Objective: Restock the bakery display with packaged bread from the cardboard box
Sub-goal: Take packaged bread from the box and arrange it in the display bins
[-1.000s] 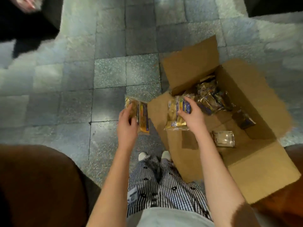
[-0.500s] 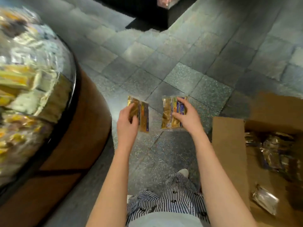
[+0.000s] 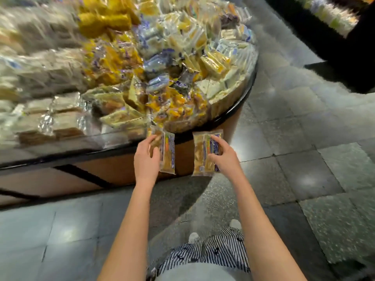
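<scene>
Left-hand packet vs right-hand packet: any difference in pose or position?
The left-hand packet leans top-left, its top overlapping the display rim; the right-hand packet stands nearly upright, below the rim. The left hand grips its packet's left edge; the right hand its packet's right edge. Both: clear wrap, yellow bread, blue label.

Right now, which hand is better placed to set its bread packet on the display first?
Likely the left hand: the left packet overlaps the display rim, while the right hand holds the right packet short of that rim.

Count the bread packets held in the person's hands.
2: the left packet in the left hand, before the display rim; the right packet in the right hand. More may be stacked behind.
</scene>
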